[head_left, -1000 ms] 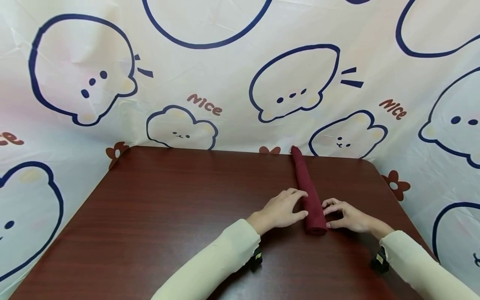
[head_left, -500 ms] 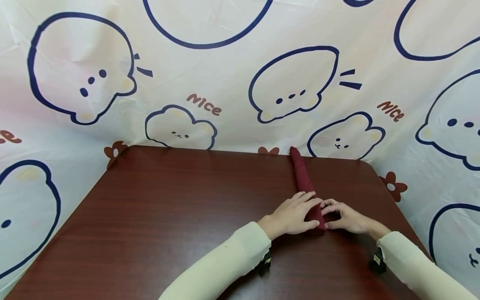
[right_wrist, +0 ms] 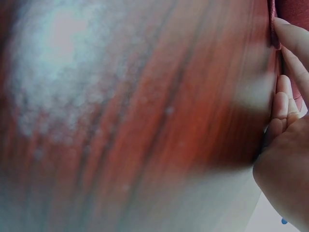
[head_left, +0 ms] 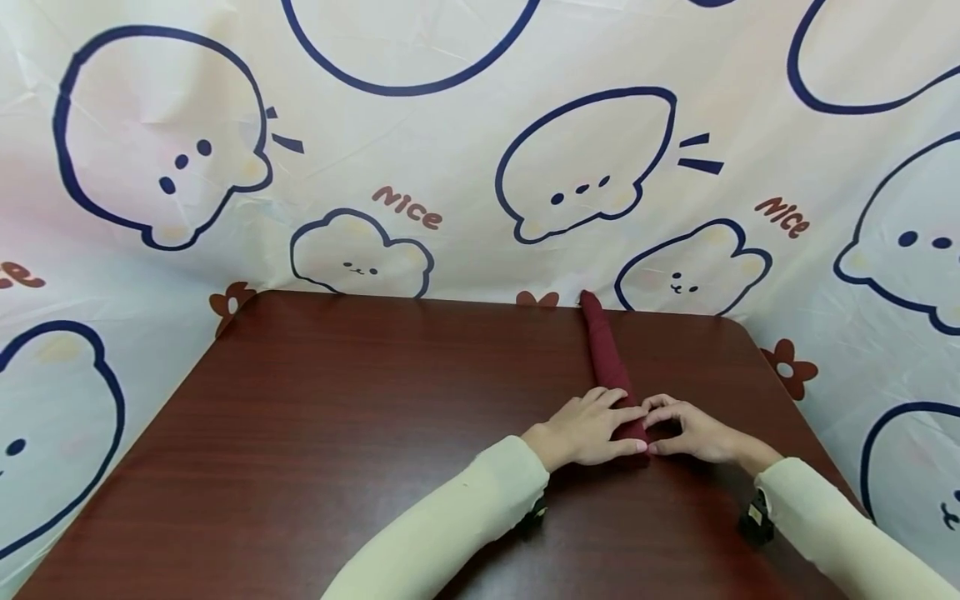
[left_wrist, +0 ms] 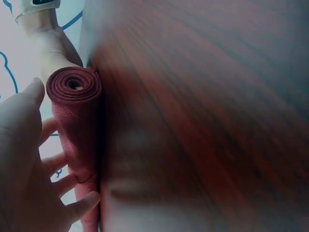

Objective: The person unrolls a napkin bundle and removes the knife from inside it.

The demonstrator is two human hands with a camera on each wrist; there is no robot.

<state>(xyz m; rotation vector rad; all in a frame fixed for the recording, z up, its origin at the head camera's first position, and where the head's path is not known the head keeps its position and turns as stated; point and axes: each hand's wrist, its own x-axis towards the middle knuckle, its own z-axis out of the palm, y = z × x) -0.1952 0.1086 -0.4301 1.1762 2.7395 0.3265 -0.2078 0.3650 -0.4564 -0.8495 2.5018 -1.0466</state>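
A long dark red cloth roll lies lengthwise on the right half of the table, its far end against the back wall cloth. The left wrist view shows the spiral of layers at its near end. My left hand lies over the near part of the roll from the left, fingers spread across it. From the right, my right hand touches the roll's side with bent fingertips. In the right wrist view, one fingertip meets a cloth edge; the fingers' contact is partly hidden.
The dark brown wooden table extends left of the roll. A pale printed cloth hangs around its back and sides. Each wrist carries a small black device, such as the right wrist's.
My left hand has moved right and slightly nearer, from the roll's left side to lying across its top. My right hand stays almost in place beside the roll.
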